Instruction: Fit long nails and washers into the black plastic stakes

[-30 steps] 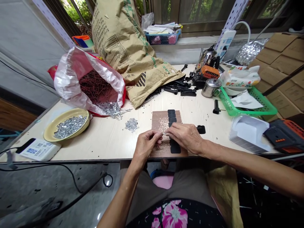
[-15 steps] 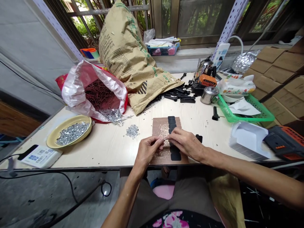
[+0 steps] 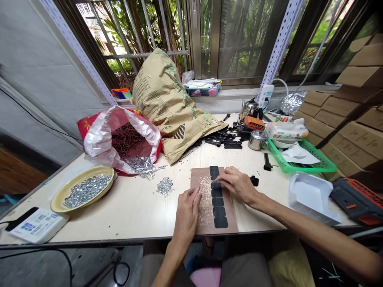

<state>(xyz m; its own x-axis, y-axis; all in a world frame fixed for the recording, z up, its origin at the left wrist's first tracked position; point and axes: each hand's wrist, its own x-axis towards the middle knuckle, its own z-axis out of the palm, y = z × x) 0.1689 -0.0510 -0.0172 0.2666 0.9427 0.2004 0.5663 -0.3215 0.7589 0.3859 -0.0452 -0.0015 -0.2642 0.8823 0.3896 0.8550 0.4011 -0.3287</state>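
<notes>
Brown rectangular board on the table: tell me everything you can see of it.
The brown rectangular board lies flat at the near edge of the pale wood-grain table, looking like wood or card. Tiny pale specks are scattered over it, left of a column of black round-cornered pads. The left hand overlaps its left edge, the right hand its right side; whether either touches it is unclear.

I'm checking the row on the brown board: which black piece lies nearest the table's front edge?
The black piece at the front end of the row on the brown board; every other piece in that row lies farther back.
</notes>
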